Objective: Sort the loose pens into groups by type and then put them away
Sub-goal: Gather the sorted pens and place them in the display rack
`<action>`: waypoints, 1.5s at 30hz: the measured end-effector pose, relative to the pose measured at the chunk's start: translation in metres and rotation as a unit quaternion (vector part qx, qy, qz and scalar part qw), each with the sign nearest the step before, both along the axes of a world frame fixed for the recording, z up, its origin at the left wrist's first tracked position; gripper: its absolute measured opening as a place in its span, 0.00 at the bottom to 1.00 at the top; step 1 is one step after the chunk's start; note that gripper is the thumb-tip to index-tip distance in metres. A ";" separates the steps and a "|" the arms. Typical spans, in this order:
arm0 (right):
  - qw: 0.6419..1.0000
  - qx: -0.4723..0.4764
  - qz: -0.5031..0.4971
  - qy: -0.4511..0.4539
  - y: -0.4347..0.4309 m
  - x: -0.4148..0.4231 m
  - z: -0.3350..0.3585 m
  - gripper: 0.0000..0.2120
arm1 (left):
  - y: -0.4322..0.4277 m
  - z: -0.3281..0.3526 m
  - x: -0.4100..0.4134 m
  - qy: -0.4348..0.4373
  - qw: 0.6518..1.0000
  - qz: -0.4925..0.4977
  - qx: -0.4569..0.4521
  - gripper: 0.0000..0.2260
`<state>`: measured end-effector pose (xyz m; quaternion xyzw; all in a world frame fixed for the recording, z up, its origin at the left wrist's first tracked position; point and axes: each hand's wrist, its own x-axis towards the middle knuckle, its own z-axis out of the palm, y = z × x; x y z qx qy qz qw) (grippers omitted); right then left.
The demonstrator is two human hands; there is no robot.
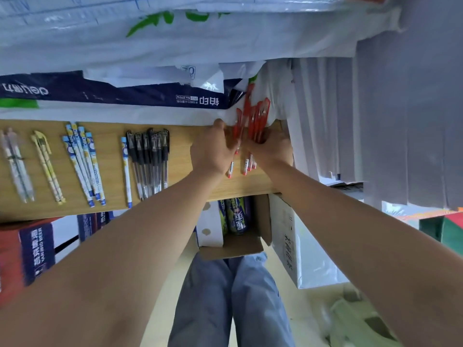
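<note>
Several red pens [253, 118] are bunched at the right end of the wooden shelf [107, 144], caps pointing away from me. My left hand [213, 149] and my right hand [270, 149] close in on the bunch from either side, fingers curled round it. Farther left on the shelf lie sorted groups: black gel pens [150, 159], a single blue-and-white pen [126, 171], several blue-and-white patterned pens [84, 164], yellow pens [47, 166] and pale translucent pens [16, 164].
Wrapped paper reams and plastic bags [150, 96] are stacked against the back of the shelf. Grey stacked sheets [375, 121] stand to the right. Below the shelf is an open cardboard box [260, 221] with cans and a red carton [25, 254].
</note>
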<state>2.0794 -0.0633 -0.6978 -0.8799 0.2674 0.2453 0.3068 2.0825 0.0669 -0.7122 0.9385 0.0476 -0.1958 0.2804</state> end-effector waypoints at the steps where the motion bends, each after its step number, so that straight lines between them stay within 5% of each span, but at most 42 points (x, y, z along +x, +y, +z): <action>1: 1.000 -0.003 0.004 -0.003 -0.001 -0.001 0.001 0.20 | -0.003 0.000 0.001 -0.001 1.000 -0.002 0.015 0.18; 12: 0.997 0.061 0.038 0.004 -0.013 -0.016 0.002 0.14 | -0.009 0.008 -0.007 0.037 0.990 -0.089 0.100 0.12; 21: 0.970 0.234 -0.052 0.027 -0.013 -0.026 0.039 0.07 | 0.010 0.040 -0.023 0.146 0.984 -0.022 -0.097 0.09; 27: 0.961 0.272 -0.041 0.010 -0.008 -0.037 0.103 0.10 | 0.012 0.118 -0.029 0.196 0.941 0.093 -0.260 0.06; 35: 0.946 0.308 -0.051 -0.084 -0.007 -0.044 0.237 0.11 | 0.014 0.253 -0.026 0.126 0.952 0.045 -0.275 0.16; 45: 0.912 0.346 -0.112 -0.190 -0.073 -0.043 0.373 0.12 | -0.050 0.399 0.001 0.065 0.952 0.004 -0.300 0.06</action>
